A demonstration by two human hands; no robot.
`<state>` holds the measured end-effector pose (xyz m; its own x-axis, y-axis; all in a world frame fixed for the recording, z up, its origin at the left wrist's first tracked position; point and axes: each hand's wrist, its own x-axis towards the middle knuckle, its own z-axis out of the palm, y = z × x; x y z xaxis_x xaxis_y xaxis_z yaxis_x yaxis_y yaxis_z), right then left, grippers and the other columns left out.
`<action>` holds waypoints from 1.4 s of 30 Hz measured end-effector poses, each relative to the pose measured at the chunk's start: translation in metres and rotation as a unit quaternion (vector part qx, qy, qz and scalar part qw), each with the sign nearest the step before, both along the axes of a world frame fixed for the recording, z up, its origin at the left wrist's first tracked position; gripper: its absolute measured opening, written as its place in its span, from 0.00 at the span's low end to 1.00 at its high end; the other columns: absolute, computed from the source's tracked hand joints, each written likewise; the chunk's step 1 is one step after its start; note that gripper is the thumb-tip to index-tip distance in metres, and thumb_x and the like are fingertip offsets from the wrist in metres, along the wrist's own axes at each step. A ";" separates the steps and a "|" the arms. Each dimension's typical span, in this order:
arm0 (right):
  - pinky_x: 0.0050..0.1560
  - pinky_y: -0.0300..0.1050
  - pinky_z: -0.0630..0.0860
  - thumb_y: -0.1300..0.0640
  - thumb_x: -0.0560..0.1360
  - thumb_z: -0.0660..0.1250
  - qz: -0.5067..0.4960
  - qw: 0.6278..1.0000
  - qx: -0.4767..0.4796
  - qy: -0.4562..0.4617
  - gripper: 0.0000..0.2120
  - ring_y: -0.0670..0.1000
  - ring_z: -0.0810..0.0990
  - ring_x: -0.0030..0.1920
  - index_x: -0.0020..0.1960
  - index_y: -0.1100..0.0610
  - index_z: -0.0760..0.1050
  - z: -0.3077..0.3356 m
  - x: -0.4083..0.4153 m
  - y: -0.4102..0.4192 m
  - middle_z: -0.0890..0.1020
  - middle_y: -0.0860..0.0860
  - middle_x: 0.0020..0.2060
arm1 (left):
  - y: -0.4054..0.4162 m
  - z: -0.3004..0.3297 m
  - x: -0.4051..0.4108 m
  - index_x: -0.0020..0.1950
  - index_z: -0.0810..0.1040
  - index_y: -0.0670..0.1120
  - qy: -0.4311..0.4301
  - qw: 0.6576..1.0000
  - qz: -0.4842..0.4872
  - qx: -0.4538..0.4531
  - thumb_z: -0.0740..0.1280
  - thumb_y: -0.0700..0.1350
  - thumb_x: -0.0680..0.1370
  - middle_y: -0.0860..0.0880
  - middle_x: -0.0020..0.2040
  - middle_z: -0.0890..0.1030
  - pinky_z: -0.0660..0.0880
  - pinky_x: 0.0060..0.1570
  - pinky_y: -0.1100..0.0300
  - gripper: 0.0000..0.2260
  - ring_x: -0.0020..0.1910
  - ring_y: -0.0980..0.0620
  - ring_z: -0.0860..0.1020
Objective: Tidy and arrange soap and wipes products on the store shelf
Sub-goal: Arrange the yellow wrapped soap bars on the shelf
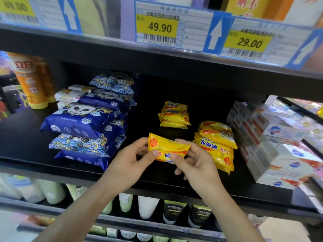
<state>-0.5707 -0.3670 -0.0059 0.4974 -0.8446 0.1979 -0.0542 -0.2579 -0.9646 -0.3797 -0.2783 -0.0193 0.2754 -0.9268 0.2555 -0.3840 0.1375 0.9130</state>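
Both hands held one yellow soap bar (168, 151) in front of the black shelf (26, 137), at its middle. The left hand (132, 165) pinched the bar's left end, thumb pressed on the front face and the other fingers curled behind it. The right hand (195, 161) pinched the right end the same way, thumb on the lower front and index finger curled over the top right corner; its lower fingers hung loosely curled beneath. The bar lay between the two hands, its long axis running left to right with the left end slightly higher, and its printed face turned up and toward the camera.

Just right of the bar, a front stack of yellow soap (216, 145) lay on the shelf, close to the right hand; whether they touched I cannot tell. A smaller back stack (174, 115) sat further in, well apart from the hands. To the left were blue wipes packs (83, 119), piled in an uneven heap with panda prints showing. Behind them lay white packs (70, 96), and an orange bottle (31, 81) stood at the far left. White soap boxes (272, 142) were stacked at the right. Price tags (157, 27) hung on the rail above.
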 end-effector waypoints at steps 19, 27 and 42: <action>0.53 0.46 0.82 0.65 0.74 0.77 0.005 0.986 -0.163 -0.033 0.20 0.50 0.82 0.60 0.58 0.44 0.82 -0.009 -0.004 0.006 0.84 0.44 0.57 | 0.003 0.009 0.000 0.65 0.79 0.61 0.060 0.995 0.068 0.050 0.45 0.77 0.75 0.55 0.48 0.88 0.71 0.66 0.45 0.34 0.48 0.56 0.83; 0.53 0.45 0.82 0.72 0.72 0.76 0.031 0.969 -0.247 -0.012 0.23 0.49 0.81 0.63 0.57 0.47 0.83 -0.012 -0.004 0.007 0.82 0.42 0.60 | 0.003 0.012 -0.003 0.68 0.78 0.58 0.057 0.994 0.041 0.080 0.65 0.65 0.76 0.54 0.46 0.89 0.74 0.67 0.50 0.23 0.53 0.62 0.84; 0.42 0.45 0.83 0.69 0.82 0.61 -0.031 0.990 -0.127 -0.049 0.29 0.54 0.84 0.47 0.68 0.37 0.75 -0.011 -0.004 0.009 0.81 0.44 0.60 | 0.006 0.010 0.001 0.73 0.72 0.56 0.137 0.990 0.016 0.003 0.69 0.55 0.76 0.50 0.52 0.89 0.76 0.59 0.60 0.24 0.56 0.55 0.86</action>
